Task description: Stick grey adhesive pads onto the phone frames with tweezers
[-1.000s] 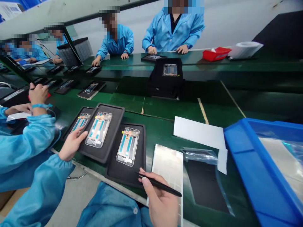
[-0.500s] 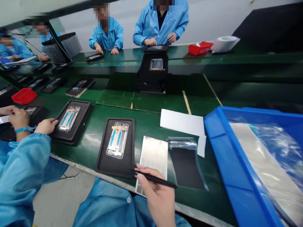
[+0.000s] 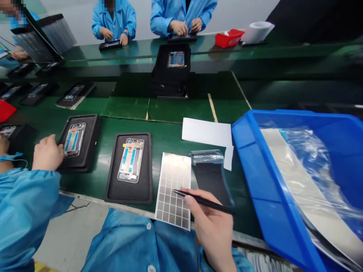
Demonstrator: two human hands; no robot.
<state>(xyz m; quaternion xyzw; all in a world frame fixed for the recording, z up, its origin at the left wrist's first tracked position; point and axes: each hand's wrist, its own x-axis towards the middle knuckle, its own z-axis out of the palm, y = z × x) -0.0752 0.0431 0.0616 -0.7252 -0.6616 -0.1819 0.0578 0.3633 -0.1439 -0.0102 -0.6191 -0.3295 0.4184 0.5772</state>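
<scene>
My right hand (image 3: pixel 212 219) holds black tweezers (image 3: pixel 204 202), their tips over a white sheet of small grey square stickers (image 3: pixel 174 189). To the left of the sheet lies a black foam tray (image 3: pixel 129 194) with a phone frame (image 3: pixel 131 160) in it. The frame carries blue strips and a yellow tab. My left hand (image 3: pixel 48 153), fingers curled, grips the left edge of another black tray (image 3: pixel 92 139), which holds a similar phone frame (image 3: pixel 74 139). That tray looks thicker, perhaps stacked. The left fingertips are partly hidden.
A large blue bin (image 3: pixel 246 166) with plastic film stands on the right. Beside the sticker sheet are a clear bag with a dark sheet (image 3: pixel 212 179) and white paper (image 3: pixel 207 132). A neighbour's hand (image 3: pixel 3 145) is at far left. Co-workers sit opposite, beyond stacked trays (image 3: pixel 170 83).
My right hand and the tweezers have moved from the near tray's corner onto the sticker sheet, uncovering its squares. My left hand stays at the left tray. The view has shifted.
</scene>
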